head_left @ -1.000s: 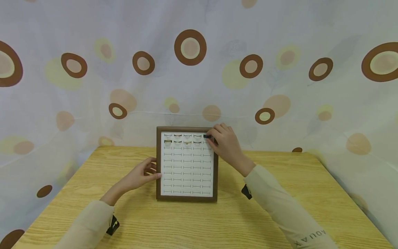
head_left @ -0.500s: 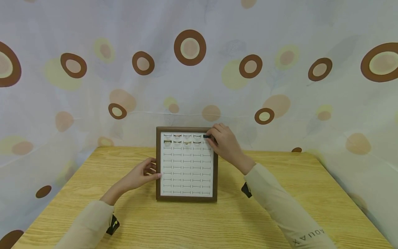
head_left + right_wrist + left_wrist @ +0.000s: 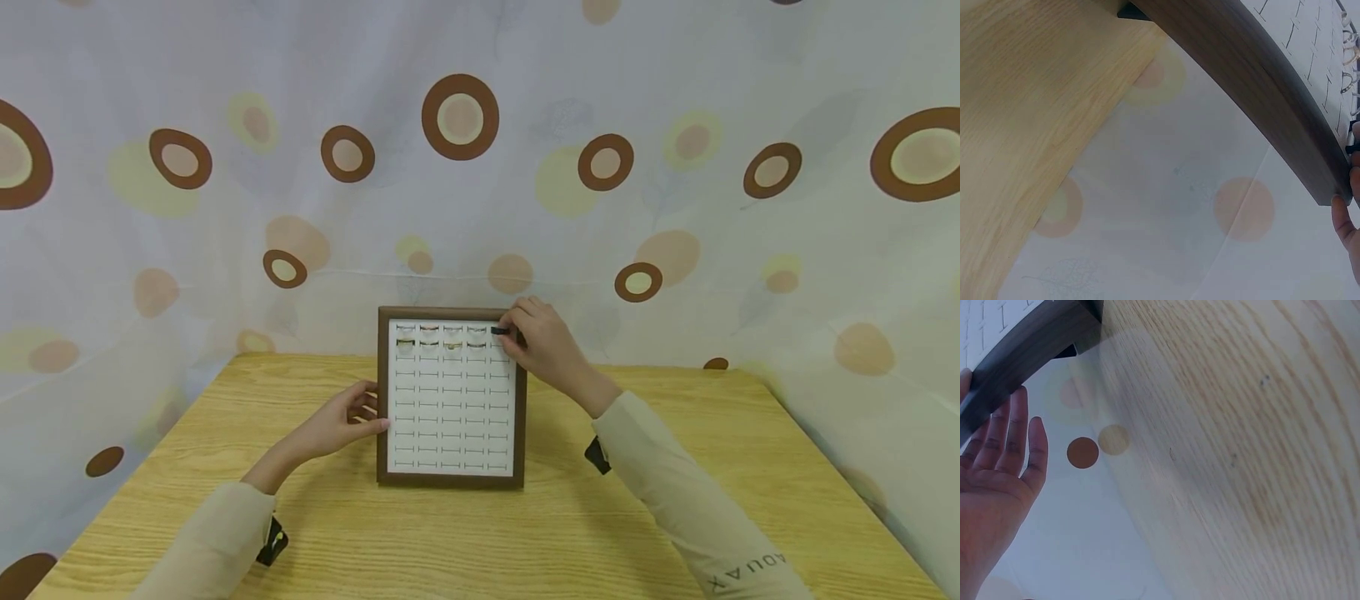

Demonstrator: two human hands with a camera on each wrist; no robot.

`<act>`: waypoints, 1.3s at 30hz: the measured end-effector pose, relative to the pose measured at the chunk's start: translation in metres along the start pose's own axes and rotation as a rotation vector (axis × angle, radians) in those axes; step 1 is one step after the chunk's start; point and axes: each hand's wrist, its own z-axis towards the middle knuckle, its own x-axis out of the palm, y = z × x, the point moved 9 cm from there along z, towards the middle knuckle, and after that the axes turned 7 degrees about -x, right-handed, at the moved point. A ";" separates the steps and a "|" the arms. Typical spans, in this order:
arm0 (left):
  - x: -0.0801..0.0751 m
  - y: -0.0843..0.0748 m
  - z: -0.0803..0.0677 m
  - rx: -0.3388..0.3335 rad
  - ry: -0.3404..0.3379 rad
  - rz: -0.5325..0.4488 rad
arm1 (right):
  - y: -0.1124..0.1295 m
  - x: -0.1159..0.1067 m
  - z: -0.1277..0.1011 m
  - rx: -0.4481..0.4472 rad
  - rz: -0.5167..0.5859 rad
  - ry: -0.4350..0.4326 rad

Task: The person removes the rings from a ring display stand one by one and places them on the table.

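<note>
Spotted cloth hangs behind the wooden tabletop (image 3: pixel 675 500). Left hand (image 3: pixel 341 421), fingers relaxed, steadies the ring tray (image 3: pixel 450 479); right hand (image 3: pixel 543 346) pinches a dark ring (image 3: pixel 498 331) at the top-right slot. Seating it seems underway; a careful press should follow.

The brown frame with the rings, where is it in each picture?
Head: the brown frame stands mid-picture on the wooden table, left hand touching its left edge, right hand at its top right corner.
Left wrist: a dark bar at top left.
Right wrist: a curved dark band across the top right.
Shared landmark: the wooden table.
</note>
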 end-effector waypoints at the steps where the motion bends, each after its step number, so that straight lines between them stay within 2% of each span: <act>1: 0.000 0.000 0.000 0.000 0.000 0.000 | 0.000 0.000 0.000 -0.001 0.001 0.005; 10: -0.001 0.001 -0.001 -0.003 0.005 0.007 | 0.000 0.002 0.005 -0.013 0.016 0.108; 18: -0.001 0.001 0.000 -0.002 0.002 0.005 | -0.004 0.002 0.004 0.042 0.074 0.207; 27: -0.001 0.000 0.000 -0.003 0.005 0.011 | -0.004 -0.006 0.003 0.047 0.133 0.172; 33: 0.000 -0.002 -0.001 -0.004 0.004 0.010 | -0.009 -0.014 0.000 0.033 0.132 0.150; 39: -0.001 -0.002 -0.001 -0.008 -0.003 0.011 | -0.018 -0.022 -0.011 0.068 0.118 0.161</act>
